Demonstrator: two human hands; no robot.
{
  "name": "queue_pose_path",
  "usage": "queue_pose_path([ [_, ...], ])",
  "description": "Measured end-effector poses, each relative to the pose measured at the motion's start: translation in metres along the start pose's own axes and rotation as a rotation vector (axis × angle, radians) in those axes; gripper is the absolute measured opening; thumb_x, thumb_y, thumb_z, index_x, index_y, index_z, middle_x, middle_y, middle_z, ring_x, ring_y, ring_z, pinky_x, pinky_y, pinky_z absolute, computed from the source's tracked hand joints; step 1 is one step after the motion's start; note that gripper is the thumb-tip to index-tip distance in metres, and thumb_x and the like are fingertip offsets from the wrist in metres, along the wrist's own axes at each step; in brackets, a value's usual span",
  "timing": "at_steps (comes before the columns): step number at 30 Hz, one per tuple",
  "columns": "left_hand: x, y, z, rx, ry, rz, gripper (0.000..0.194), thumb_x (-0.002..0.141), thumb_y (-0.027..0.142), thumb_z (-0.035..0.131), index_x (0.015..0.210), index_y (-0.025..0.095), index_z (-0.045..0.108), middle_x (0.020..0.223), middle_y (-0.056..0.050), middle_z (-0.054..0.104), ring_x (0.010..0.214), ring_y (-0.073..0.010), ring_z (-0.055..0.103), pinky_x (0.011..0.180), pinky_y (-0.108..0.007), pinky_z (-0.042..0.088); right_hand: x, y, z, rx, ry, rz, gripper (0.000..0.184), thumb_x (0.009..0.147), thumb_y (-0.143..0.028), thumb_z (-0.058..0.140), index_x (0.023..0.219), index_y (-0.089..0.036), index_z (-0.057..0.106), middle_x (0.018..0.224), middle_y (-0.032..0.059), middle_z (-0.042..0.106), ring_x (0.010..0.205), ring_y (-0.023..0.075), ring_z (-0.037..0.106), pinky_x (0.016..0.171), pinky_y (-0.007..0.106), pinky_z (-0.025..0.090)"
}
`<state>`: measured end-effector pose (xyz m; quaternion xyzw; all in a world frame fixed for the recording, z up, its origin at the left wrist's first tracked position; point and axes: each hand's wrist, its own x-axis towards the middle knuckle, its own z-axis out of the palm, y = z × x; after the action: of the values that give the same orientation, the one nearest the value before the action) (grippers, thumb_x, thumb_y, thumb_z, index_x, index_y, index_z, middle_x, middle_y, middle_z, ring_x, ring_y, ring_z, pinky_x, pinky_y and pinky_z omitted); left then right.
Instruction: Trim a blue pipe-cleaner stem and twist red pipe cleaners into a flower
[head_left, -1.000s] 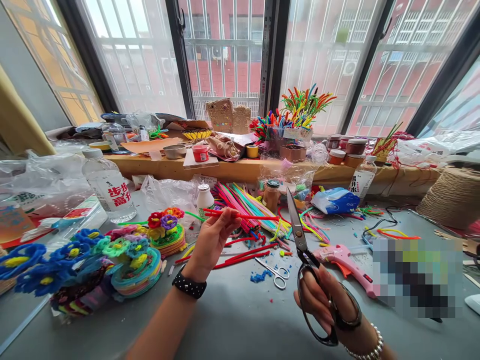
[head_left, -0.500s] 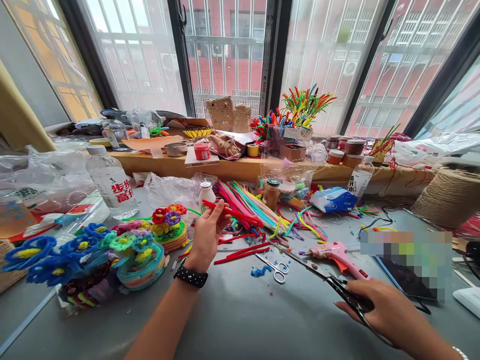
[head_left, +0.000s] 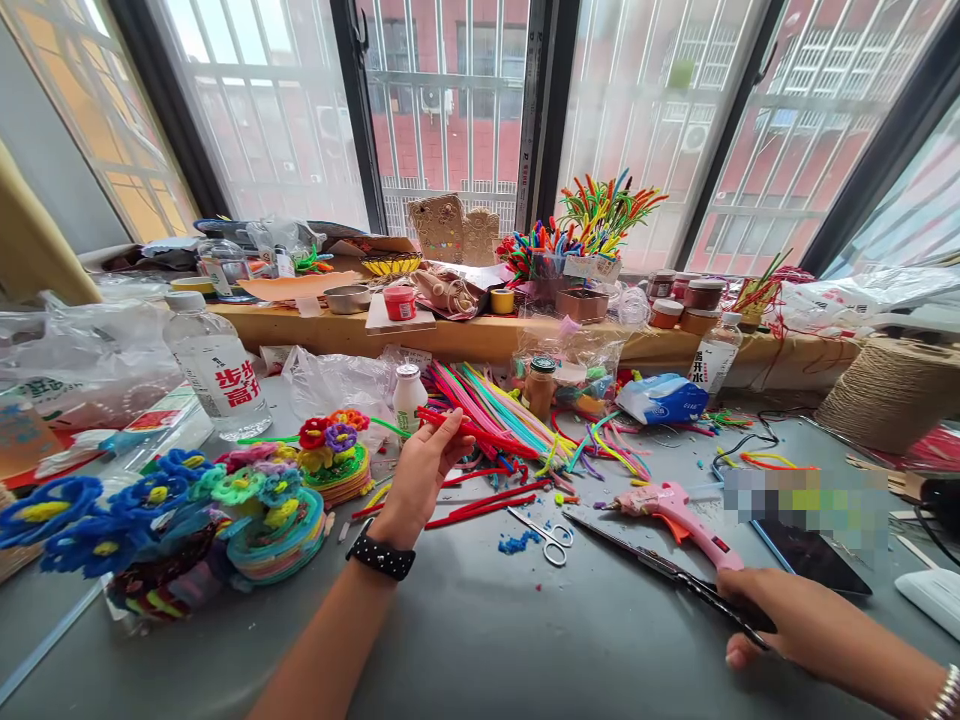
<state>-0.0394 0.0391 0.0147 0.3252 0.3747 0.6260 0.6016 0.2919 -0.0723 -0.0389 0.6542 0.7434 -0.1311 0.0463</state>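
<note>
A: What is stretching across the foreground?

B: The broad, smooth grey tabletop (head_left: 480, 650). Toward its right side, the thick tan spool of twine (head_left: 874, 395) is standing.

A: And at the left?

B: The big blue fuzzy flowers with yellow centres (head_left: 105, 545) are clustering there, while the long heap of multicoloured fuzzy stems (head_left: 476, 400) is spreading across the middle, behind the hands.

A: What is the right hand (head_left: 784, 610) doing?

B: It is curling around the handles of the large dark metal scissors (head_left: 664, 568), which are slanting low over the tabletop, their blades lying together. The pink plastic glue gun (head_left: 690, 522) is resting just beyond them.

A: And the left hand (head_left: 425, 465)?

B: It is wearing a black studded wristband (head_left: 381, 556) and closing its thumb and fingertips on the slender red fuzzy stems (head_left: 484, 432), which are pointing rightward in front of the heap.

A: Anything smaller?

B: The little silver scissors (head_left: 551, 545) are lying open-handled between the two hands, and the crumbly blue scraps (head_left: 519, 543) are sitting just beside them.
</note>
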Motion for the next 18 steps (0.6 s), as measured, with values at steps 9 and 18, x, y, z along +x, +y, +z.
queue_pose_path([
  [9,0.0,-0.002,-0.002,0.105,-0.104,-0.077,0.013,0.062,0.02,0.064,0.071,0.011,0.06,0.062,0.0,0.062,0.057,-0.0078,0.059,0.058,-0.016,0.048,0.004,-0.02,-0.026,-0.077,0.151,0.009,0.006,0.069,-0.022,0.051,0.066,-0.02,0.056,0.071,0.005,0.062,0.065,0.0229,0.057,0.056,0.031,0.04],
  [18,-0.003,-0.005,0.001,0.251,-0.207,-0.139,0.017,0.057,0.023,0.067,0.068,0.013,0.059,0.062,-0.001,0.064,0.052,-0.008,0.058,0.055,-0.017,0.048,0.077,-0.15,-0.053,0.563,0.555,-0.328,0.026,0.07,-0.035,0.055,0.087,-0.015,0.057,0.079,0.0069,0.062,0.071,0.0171,0.056,0.063,0.027,0.043],
])
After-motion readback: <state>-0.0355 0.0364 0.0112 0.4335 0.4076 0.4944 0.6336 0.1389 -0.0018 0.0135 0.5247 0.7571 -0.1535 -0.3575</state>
